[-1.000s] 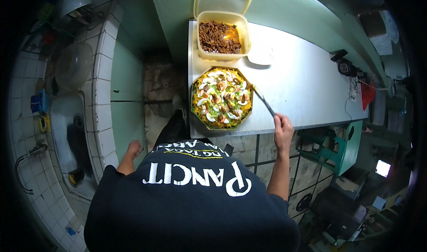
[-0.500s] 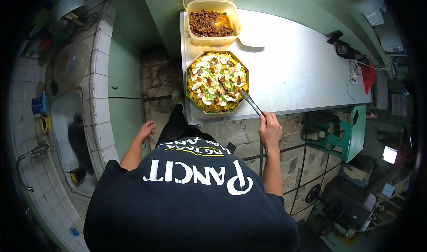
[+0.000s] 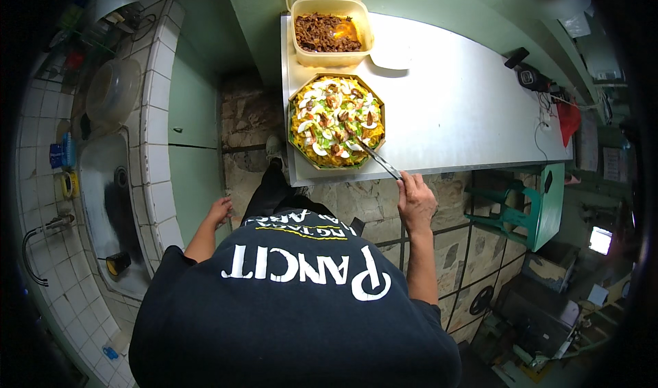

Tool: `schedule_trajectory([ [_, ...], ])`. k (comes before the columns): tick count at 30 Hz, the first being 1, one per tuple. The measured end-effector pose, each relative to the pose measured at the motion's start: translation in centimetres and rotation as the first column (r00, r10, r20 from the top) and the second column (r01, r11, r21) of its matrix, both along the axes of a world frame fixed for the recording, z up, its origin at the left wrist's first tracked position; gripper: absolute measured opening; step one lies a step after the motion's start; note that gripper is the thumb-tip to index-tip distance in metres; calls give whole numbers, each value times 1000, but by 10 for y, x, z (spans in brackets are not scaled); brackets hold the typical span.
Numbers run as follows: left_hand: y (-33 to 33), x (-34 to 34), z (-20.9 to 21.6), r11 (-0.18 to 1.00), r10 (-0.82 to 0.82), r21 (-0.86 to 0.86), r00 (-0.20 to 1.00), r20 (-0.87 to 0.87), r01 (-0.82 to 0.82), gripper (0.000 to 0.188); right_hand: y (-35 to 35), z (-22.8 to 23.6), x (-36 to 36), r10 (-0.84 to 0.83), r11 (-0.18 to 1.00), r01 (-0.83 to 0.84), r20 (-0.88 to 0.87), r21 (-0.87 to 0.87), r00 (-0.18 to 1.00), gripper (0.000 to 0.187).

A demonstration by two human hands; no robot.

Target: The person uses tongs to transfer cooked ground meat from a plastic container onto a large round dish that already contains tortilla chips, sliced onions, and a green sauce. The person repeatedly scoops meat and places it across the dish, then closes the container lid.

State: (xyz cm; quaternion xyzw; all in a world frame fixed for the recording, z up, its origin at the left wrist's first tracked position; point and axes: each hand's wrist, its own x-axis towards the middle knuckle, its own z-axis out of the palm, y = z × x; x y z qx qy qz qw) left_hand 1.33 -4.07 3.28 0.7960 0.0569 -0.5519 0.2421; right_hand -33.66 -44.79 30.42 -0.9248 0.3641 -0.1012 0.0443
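My right hand (image 3: pixel 416 201) is closed round the end of a pair of metal tongs (image 3: pixel 381 160). The tips of the tongs touch the near right part of a noodle dish (image 3: pixel 327 117) topped with sliced boiled egg, green bits and brown pieces. An eight-sided tray (image 3: pixel 383 119) holds the dish near the table's left end. Behind it stands a cream plastic tub (image 3: pixel 331 59), lid tipped back, with dark brown shredded topping (image 3: pixel 322 33) and orange oil inside. Low at my left side hangs my left hand (image 3: pixel 219 210), fingers loosely curled apart and holding nothing.
A white-topped table (image 3: pixel 466 107) stretches to the right, with a black device (image 3: pixel 531 77) and cords at its far end. A green plastic stool (image 3: pixel 510 210) stands at the right. On the left are a tiled counter (image 3: pixel 159 100) and a sink (image 3: pixel 103 203).
The tips of the tongs have moved left, further over the noodle dish, and the tongs have turned slightly. My right hand has shifted only a little. My left hand has dropped slightly toward me.
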Motion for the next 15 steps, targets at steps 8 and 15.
schedule_trajectory([
  [8,-13,1,2,1000,-19,-23,1000,-5,19,43,-1,8,10,-52,993,46,52,110,997,18],
  [15,-16,-1,7,1000,5,1,1000,-13,-5,41,-14,-4,34,-7,996,8,-16,84,1000,16],
])
